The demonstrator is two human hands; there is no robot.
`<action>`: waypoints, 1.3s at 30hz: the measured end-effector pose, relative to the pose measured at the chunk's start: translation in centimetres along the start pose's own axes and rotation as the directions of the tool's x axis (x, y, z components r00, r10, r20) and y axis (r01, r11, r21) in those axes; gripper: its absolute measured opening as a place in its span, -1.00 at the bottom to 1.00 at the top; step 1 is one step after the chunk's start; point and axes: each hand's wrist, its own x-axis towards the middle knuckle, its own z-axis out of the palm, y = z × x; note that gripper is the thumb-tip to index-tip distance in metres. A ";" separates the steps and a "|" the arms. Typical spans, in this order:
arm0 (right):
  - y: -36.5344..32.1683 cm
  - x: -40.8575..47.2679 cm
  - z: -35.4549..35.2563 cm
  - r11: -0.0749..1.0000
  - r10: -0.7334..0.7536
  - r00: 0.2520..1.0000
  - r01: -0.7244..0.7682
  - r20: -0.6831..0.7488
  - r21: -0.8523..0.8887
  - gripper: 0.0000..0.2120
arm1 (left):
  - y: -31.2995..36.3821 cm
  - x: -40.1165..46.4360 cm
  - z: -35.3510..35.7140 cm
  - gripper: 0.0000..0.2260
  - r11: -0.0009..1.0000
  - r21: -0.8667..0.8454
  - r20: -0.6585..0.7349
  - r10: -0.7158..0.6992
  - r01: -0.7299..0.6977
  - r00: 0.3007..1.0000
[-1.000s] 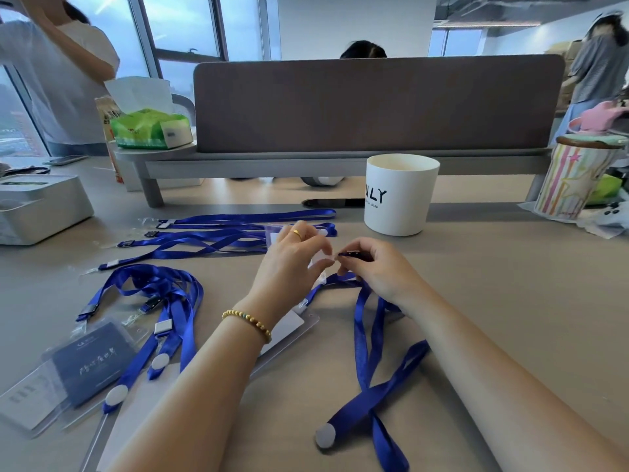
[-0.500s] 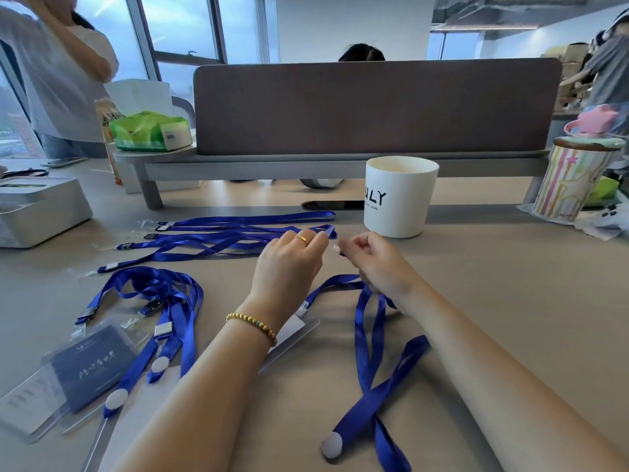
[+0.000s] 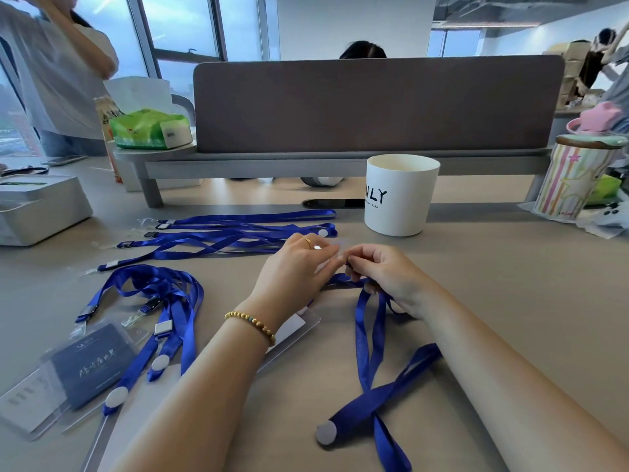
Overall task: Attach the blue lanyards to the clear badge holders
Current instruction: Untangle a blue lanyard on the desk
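The left hand [image 3: 296,267] and right hand [image 3: 388,277] meet fingertip to fingertip above the desk [image 3: 510,301], both with fingers curled, pinching something small and clear between them; what exactly it is cannot be told. The right hand also holds the upper end of a blue lanyard [image 3: 369,352], whose strap runs from the hands toward the viewer, crosses itself and ends near a white round piece. A clear badge holder [image 3: 299,327] lies flat under the left wrist. Left of it lies a bundle of lanyards [image 3: 163,301] on finished badges [image 3: 85,369]. Behind the hands, more lanyards [image 3: 238,233] stretch left to right. A white cup [image 3: 400,195] stands beyond the right hand, before the grey divider [image 3: 374,103].
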 end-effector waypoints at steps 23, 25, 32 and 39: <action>1.4 1.0 0.9 0.967 -0.216 0.972 0.198 -0.099 -0.159 -0.75 | 0.7 0.2 0.8 -0.81 0.810 -0.483 0.053 -0.351 0.332 0.935; 1.5 1.1 0.9 0.967 -0.217 0.971 0.201 -0.097 -0.154 -0.74 | 0.6 0.3 0.9 -0.82 0.767 -0.533 0.078 -0.375 0.356 0.924; 1.4 1.0 0.9 0.969 -0.222 0.970 0.209 -0.097 -0.129 -0.70 | 0.4 0.4 1.0 -0.85 0.736 -0.580 0.094 -0.364 0.348 0.927; 1.5 1.1 1.1 0.963 -0.206 0.977 0.193 -0.056 -0.188 -0.76 | 0.3 0.3 1.7 -0.86 0.892 -0.360 0.036 -0.281 0.275 0.959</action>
